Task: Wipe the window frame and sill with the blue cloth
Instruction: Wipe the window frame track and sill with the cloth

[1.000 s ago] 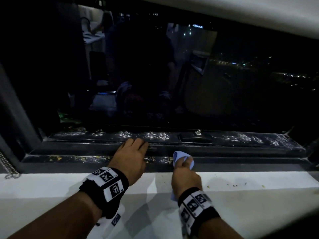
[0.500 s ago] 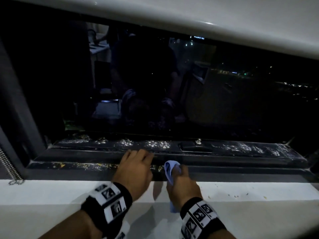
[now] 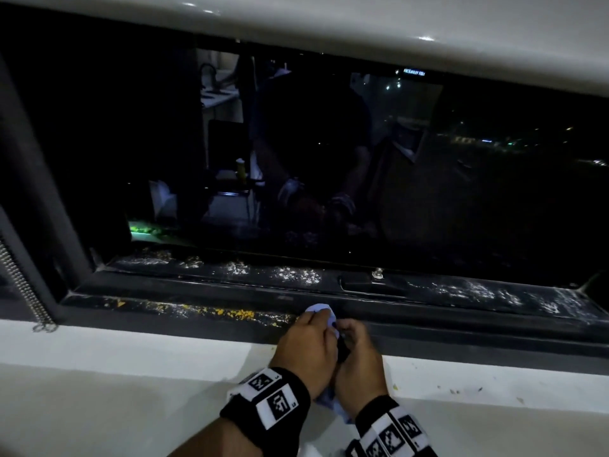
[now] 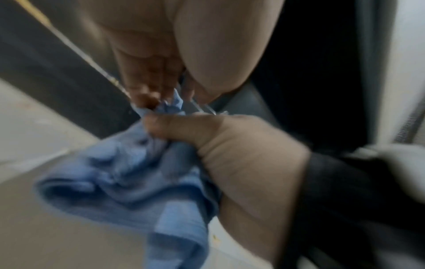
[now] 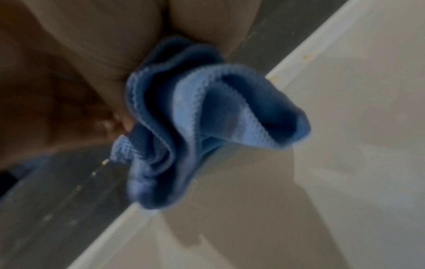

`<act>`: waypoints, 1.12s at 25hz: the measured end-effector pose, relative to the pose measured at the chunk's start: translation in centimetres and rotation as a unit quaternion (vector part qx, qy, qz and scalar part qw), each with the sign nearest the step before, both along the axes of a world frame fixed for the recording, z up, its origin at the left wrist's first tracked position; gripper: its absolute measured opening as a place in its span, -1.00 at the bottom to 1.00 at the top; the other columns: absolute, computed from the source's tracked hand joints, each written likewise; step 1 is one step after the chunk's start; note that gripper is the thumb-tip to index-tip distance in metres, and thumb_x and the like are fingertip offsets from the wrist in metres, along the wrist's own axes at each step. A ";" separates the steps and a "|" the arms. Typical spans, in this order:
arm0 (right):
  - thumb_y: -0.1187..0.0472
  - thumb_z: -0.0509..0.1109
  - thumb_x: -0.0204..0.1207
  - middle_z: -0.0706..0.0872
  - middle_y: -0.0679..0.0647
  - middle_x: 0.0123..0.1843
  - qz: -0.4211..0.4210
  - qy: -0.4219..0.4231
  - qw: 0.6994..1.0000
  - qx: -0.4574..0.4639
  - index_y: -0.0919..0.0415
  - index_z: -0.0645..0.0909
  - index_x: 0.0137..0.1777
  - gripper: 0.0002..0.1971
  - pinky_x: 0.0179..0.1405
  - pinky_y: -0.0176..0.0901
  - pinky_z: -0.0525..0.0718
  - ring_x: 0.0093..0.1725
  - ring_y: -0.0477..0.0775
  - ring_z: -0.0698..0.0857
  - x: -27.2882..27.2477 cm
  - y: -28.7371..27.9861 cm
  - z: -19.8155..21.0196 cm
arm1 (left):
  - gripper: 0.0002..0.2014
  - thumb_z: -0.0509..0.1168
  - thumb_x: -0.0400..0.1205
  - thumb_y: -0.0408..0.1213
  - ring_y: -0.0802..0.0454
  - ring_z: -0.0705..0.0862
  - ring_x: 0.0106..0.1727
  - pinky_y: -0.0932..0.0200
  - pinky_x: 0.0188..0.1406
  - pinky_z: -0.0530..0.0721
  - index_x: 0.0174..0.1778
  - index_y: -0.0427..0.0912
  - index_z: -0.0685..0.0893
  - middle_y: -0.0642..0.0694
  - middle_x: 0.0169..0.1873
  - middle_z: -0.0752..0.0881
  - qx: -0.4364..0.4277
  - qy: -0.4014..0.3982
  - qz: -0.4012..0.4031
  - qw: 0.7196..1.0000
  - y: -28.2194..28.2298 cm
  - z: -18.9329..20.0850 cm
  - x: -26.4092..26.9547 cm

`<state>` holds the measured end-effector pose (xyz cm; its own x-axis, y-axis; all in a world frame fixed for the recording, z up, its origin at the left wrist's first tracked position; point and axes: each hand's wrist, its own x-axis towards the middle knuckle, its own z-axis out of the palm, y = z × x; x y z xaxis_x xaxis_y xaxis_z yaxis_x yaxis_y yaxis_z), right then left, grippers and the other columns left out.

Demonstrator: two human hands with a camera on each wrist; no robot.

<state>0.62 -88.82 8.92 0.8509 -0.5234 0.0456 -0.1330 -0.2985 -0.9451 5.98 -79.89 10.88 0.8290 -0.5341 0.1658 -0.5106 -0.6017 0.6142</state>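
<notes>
The blue cloth [image 3: 319,308] is bunched between both hands over the dark lower window frame [image 3: 461,328]. My left hand [image 3: 314,321] curls its fingers over the cloth's upper end. In the left wrist view these fingertips [image 4: 149,98] pinch the cloth [image 4: 128,172]. My right hand [image 3: 351,329] grips the same cloth from the right, its thumb [image 4: 174,127] pressed on the folds. The loose tail [image 3: 328,402] hangs below the wrists over the white sill [image 3: 131,374]. In the right wrist view the cloth [image 5: 197,116] dangles from the palm.
Yellow crumbs [image 3: 230,313] lie along the frame's track left of the hands. White dust patches [image 3: 296,275] speckle the sash rail, near a small latch [image 3: 379,273]. A bead chain [image 3: 19,278] hangs at the far left. Small specks [image 3: 454,390] dot the sill on the right.
My left hand left the frame rail, moved right and took hold of the cloth beside my right hand. The head view tilted so more of the upper window shows.
</notes>
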 end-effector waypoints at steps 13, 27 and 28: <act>0.46 0.31 0.53 0.77 0.03 0.04 0.031 -0.051 0.970 -0.236 0.11 0.67 0.08 -0.73 0.03 -0.08 0.69 -0.05 -0.06 0.74 -4.3 -11.1 1.9 | -0.18 0.53 0.27 -0.14 -0.24 0.56 0.11 -0.03 -0.25 0.72 0.42 -0.29 0.37 -0.26 0.26 0.29 0.208 -0.020 0.089 0.974 -4.4 -2.2 -2.8; 0.06 0.06 0.55 0.65 0.21 0.32 0.127 0.000 0.823 -0.553 0.28 0.61 0.29 -0.53 0.36 0.22 0.50 0.35 0.28 0.57 1.9 0.5 1.1 | -0.65 0.28 0.38 -0.38 -0.22 0.77 -0.14 0.09 -0.33 0.72 0.10 -0.28 0.70 -0.28 0.00 0.72 -0.001 -0.130 0.103 0.986 9.2 -1.6 -0.4; 0.06 0.08 0.55 0.67 0.20 0.30 0.148 -0.022 0.821 -0.551 0.27 0.62 0.28 -0.54 0.35 0.19 0.52 0.33 0.27 0.57 2.4 2.6 1.0 | -0.66 0.27 0.40 -0.36 -0.22 0.77 -0.14 0.10 -0.35 0.71 0.09 -0.28 0.71 -0.28 -0.01 0.73 -0.003 -0.155 0.126 0.980 11.1 -1.5 0.2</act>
